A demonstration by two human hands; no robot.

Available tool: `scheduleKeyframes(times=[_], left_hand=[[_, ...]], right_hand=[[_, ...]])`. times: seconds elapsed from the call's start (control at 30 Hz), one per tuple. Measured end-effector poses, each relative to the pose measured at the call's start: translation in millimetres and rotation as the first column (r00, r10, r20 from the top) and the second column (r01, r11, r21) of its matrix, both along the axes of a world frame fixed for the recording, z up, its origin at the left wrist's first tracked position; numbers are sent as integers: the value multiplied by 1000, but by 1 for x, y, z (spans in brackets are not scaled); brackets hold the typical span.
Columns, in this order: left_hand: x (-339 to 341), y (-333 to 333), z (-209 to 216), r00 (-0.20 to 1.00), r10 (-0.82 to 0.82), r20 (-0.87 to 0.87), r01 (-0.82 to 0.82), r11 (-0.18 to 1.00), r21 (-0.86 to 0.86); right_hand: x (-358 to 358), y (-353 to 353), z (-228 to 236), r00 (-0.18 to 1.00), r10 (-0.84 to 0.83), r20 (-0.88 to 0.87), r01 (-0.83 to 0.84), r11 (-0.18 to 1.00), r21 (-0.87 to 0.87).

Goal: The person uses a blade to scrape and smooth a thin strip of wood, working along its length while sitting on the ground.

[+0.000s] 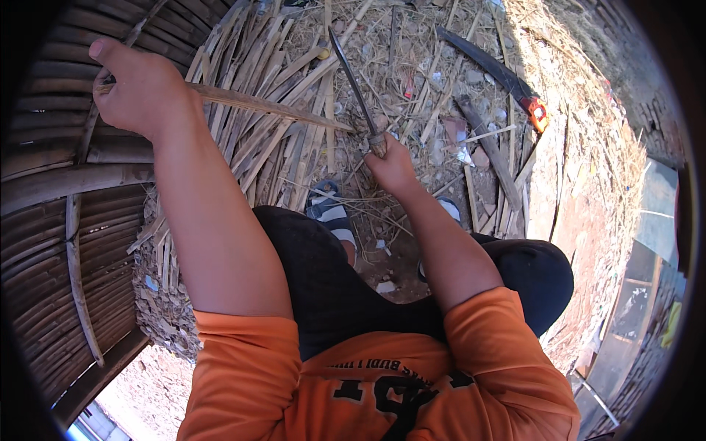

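My left hand (145, 90) is raised at the upper left, beside the slatted bamboo wall. Its fingers are closed round a split bamboo strip (257, 103), which slants down to the right. The thumb sticks out. Closer to the middle, my right hand (394, 169) is wrapped round the wooden handle of a knife (356, 84). Its long, narrow dark blade points up and away to the left. The strip's far end lies close to the knife's handle; I cannot tell whether the two touch.
Many split bamboo strips (254, 66) lie heaped on the ground ahead and left. A curved saw (489, 67) with an orange handle rests at the far right. A dark wooden piece (491, 151) lies below it. The bamboo wall (51, 253) stands close on my left.
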State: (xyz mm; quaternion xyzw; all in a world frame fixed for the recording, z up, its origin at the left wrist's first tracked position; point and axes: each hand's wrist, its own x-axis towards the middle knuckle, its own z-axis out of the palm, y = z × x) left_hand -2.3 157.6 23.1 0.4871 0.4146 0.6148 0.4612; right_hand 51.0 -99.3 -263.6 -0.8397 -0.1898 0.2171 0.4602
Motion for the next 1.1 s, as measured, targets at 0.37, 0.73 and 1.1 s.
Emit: scheduleKeyframes(times=[0.37,0.73,1.1], left_hand=[[-4,1,0,999,34,-24,-34,999,-5],[-4,7,-1,1000,12,0,-12,1000,-10],[-1,5,-3,1000,13,-5,-13,1000,7]], right_hand=[[-32,-54,-75,990,135,-44,-134,788,-601],[-2,-23,-28,954,-33,-299,25,999,-32],[-42,-51,-84,990,62,-123,-124,788,-604]])
